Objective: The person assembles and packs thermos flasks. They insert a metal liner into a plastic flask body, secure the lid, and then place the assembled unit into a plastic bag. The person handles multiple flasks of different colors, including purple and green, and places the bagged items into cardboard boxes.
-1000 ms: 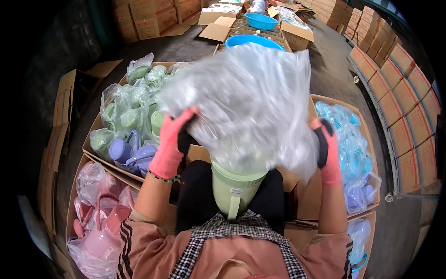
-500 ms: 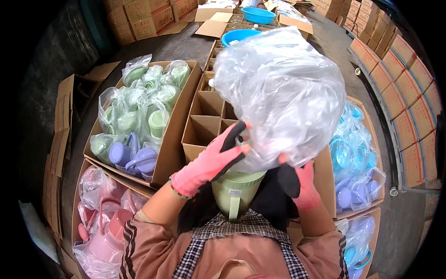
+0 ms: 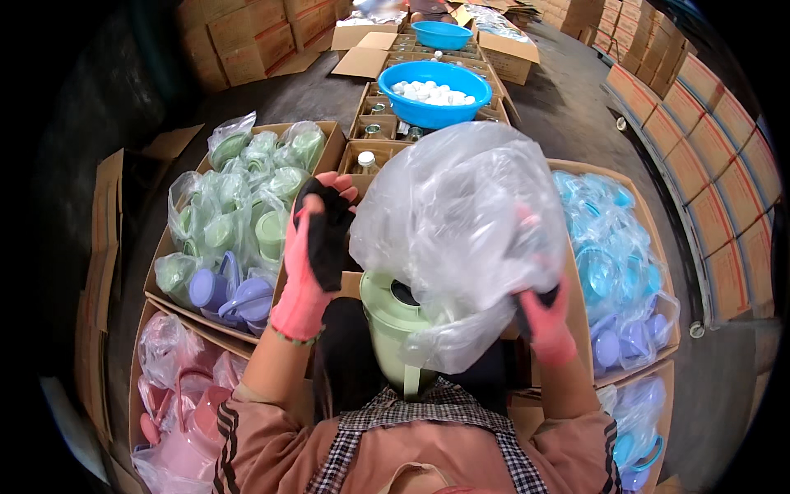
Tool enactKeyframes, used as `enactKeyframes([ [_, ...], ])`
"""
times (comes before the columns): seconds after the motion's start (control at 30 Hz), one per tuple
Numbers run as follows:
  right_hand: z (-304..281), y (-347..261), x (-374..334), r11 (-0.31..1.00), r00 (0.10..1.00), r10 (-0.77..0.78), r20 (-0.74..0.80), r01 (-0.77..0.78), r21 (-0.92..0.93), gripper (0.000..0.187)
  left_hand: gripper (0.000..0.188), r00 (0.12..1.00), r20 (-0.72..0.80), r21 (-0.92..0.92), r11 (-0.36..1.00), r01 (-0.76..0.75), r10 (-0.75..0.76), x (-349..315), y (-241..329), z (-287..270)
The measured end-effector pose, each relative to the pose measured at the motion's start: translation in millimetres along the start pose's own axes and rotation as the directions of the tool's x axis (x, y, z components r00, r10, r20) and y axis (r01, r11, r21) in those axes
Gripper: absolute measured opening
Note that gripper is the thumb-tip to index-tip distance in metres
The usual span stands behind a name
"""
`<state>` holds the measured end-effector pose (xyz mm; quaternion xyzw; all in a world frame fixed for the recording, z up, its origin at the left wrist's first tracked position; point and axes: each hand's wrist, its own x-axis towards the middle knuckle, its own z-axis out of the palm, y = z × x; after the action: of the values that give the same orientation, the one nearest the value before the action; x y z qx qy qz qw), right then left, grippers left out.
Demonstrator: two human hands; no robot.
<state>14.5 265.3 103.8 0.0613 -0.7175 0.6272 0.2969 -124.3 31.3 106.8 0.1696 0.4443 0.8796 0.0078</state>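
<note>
A large clear plastic bag (image 3: 461, 239) hangs puffed out in front of me. My right hand (image 3: 547, 321), in a pink and black glove, is closed on its right edge. Below, a light green jug (image 3: 391, 325) stands upright between my legs, its handle facing me. The bag covers the right part of its top, where a dark round opening shows. My left hand (image 3: 317, 239), gloved the same way, is raised to the left of the bag, apart from it. Its palm faces inward and its fingers are stretched out with nothing in them.
Left stand cartons of bagged green and purple jugs (image 3: 239, 198) and pink ones (image 3: 185, 412). Bagged blue and purple jugs (image 3: 613, 255) fill cartons at right. Ahead, a blue basin (image 3: 436, 90) of white caps rests on divided cartons with glass bottles. Stacked boxes (image 3: 708, 189) line the right.
My left hand has let go of the bag and moved left and up, opening out. The bag has come lower, uncovering the blue basin, and my right hand still grips it.
</note>
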Motion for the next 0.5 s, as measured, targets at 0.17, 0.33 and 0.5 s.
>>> enactKeyframes([
  [0.17, 58, -18, 6, 0.451, 0.539, -0.263, 0.801, 0.802, -0.392, 0.035, 0.068, 0.827, 0.435, 0.121, 0.933, 0.339, -0.357, -14, 31, 31],
  [0.33, 72, -33, 5, 0.799, 0.589, -0.333, 0.736, 0.591, -0.112, 0.039, 0.027, 0.978, 0.049, 0.479, 0.864, 0.156, -0.204, -33, 40, 29],
  [0.5, 25, -31, 22, 0.737, 0.897, 0.168, 0.409, -0.389, 0.552, 0.057, 0.025, 0.301, 0.927, 0.346, -0.197, -0.917, 0.224, -39, 56, 18],
])
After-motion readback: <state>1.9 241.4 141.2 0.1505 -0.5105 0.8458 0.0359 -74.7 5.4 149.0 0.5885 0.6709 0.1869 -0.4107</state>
